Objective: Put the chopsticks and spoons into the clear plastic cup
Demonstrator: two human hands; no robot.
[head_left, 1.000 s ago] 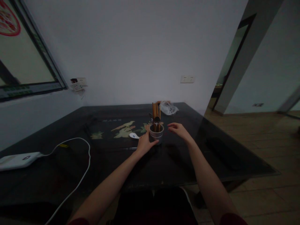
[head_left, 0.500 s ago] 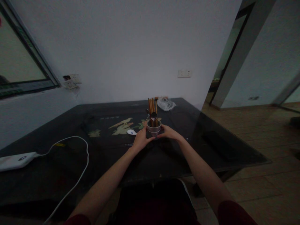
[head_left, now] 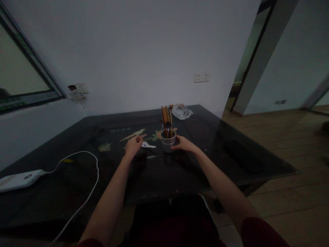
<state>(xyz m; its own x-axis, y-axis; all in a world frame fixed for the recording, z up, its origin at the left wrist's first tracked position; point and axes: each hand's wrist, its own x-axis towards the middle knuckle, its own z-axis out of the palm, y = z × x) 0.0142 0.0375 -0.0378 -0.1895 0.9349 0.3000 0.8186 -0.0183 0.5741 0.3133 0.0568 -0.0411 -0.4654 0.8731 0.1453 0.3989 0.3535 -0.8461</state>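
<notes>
A grey cup (head_left: pixel 168 144) stands upright on the dark table, with several wooden chopsticks (head_left: pixel 166 118) and a metal spoon (head_left: pixel 168 126) sticking out of it. My right hand (head_left: pixel 185 144) is wrapped round the cup's right side. Left of the cup lies a white soup spoon (head_left: pixel 149 145) with a blue mark, its handle pointing right. My left hand (head_left: pixel 133 146) is at the bowl end of that spoon, fingers curled and partly covering the bowl's left edge. Whether those fingers touch or grip anything I cannot tell.
A crumpled clear plastic bag (head_left: pixel 181 112) lies behind the cup. On the left, a white power strip (head_left: pixel 23 180) trails a white cable (head_left: pixel 96 171) across the table (head_left: pixel 164 178). A dark flat object (head_left: pixel 241 156) rests on the right. A white wall (head_left: pixel 144 68) rises behind.
My left hand has let go of the cup and moved left to the white soup spoon, uncovering its handle. The right hand stays on the cup.
</notes>
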